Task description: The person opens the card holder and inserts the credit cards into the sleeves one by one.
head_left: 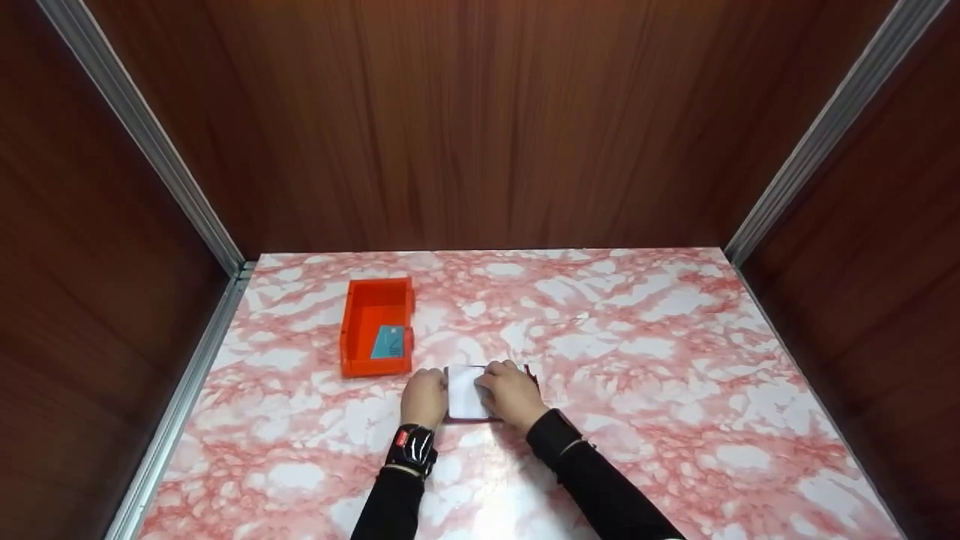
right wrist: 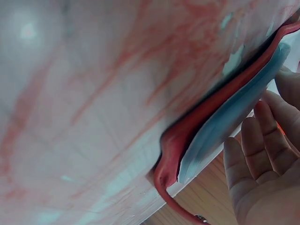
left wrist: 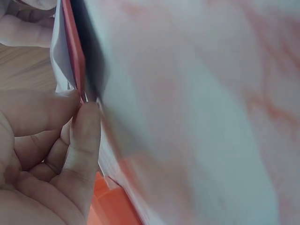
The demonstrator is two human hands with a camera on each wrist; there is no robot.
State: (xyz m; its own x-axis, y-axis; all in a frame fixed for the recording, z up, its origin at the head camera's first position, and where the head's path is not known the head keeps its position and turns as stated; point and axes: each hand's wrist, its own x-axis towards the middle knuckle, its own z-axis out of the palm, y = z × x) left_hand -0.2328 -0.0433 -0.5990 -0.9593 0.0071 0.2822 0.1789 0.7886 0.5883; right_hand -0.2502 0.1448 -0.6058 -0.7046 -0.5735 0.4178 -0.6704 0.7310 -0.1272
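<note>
A flat dark-red case (right wrist: 206, 115) with a thin strap lies open-faced on the tabletop between both hands, its maroon border framing a white sheet (head_left: 465, 394) in the head view. My left hand (head_left: 425, 397) pinches the case's left edge between thumb and forefinger; the left wrist view shows the red edge (left wrist: 75, 51) at those fingertips. Over the right part of the sheet is my right hand (head_left: 514, 391), its fingers bent and the thumb on the white surface. In the right wrist view the sheet (right wrist: 229, 119) bows up beside the red border, with the fingers (right wrist: 255, 145) at it.
To the left and farther back stands an orange bin (head_left: 348, 322), with a teal card (head_left: 388, 342) inside near its front. Brown wood-grain panels (head_left: 480, 127) rise at the back and both sides of the pink-and-white marbled tabletop (head_left: 660, 420).
</note>
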